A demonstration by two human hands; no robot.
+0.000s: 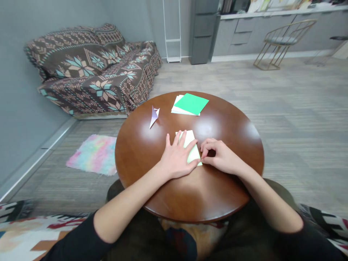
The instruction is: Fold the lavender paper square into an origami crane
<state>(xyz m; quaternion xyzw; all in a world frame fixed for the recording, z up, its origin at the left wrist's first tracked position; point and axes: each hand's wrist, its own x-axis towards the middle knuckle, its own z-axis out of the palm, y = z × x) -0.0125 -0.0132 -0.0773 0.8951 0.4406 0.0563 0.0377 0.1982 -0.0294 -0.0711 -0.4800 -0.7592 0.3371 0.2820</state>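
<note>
A pale green-white sheet of paper, apparently folded, lies on the round brown table in front of me. My left hand is spread over it, fingers apart, covering much of its left side. At the paper's lower right corner, my right hand has thumb and forefinger pinched together on the edge. Farther back stands a small purple and white folded paper figure. Behind the work is a stack of sheets, with a green sheet on top of white paper.
A patterned, cloth-covered sofa stands at the back left, with a fluffy pastel rug on the floor near it. A wire-framed chair is by the kitchen cabinets. A grey fridge stands beside a white rack.
</note>
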